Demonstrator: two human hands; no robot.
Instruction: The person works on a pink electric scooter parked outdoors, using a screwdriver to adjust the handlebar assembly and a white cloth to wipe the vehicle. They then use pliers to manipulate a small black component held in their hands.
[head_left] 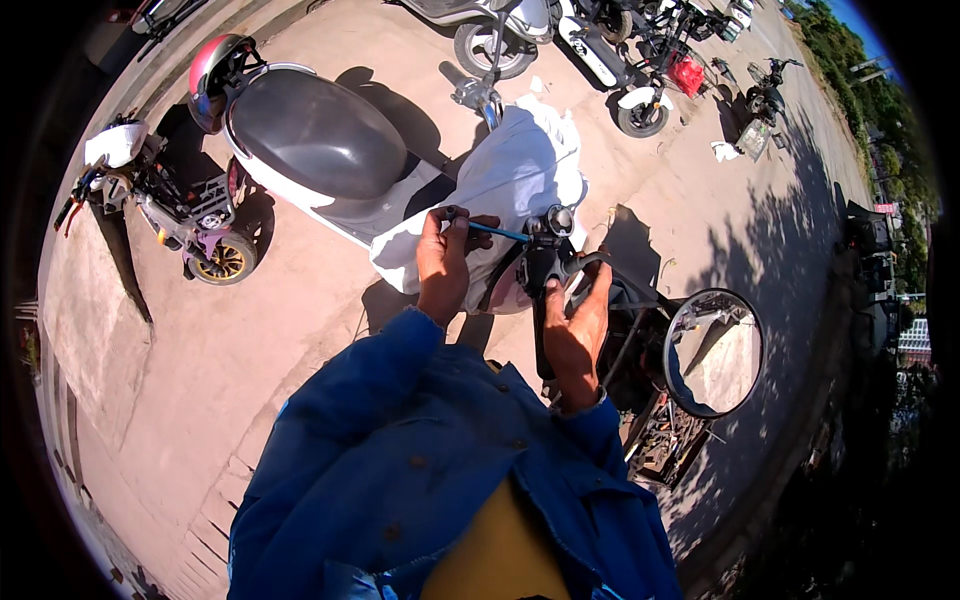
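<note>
- Nearest, the person's blue jacket (pixel 400 460), open over a yellow shirt (pixel 495 550); both sleeves reach forward to the hands.
- Left hand (pixel 445 262): thumb and fingers pinch a thin blue rod (pixel 500 231), which points rightward; its far end meets the black handlebar housing (pixel 543 258), though whether it enters a part there cannot be told.
- Right hand (pixel 577 335): thumb laid on the near side of the housing, fingers bent round its right side beside a curved black part (pixel 585 261); the housing, at centre, is thus held between them.
- Beside the right forearm, a round mirror (pixel 712 352), reflecting pale ground; below it, an open container of jumbled tools (pixel 665 445), resting low.
- Just beyond the hands, a white cloth (pixel 520 160), draped in folds over the scooter's front; to its left, the dark, glossy seat (pixel 315 130), with a red and silver helmet (pixel 215 75) at its far end.
- Working surface: pale, sunlit pavement (pixel 270 340), outdoors; hard-edged shadows lie on it, dappled toward the right; a raised slab (pixel 85 330) stands at far left.
- Left of the seat, a small bike (pixel 195 210) with a gold-rimmed wheel.
- Farther off, parked scooters (pixel 595 50) and a red bag (pixel 687 75); at the right rim, green trees (pixel 890 140).
</note>
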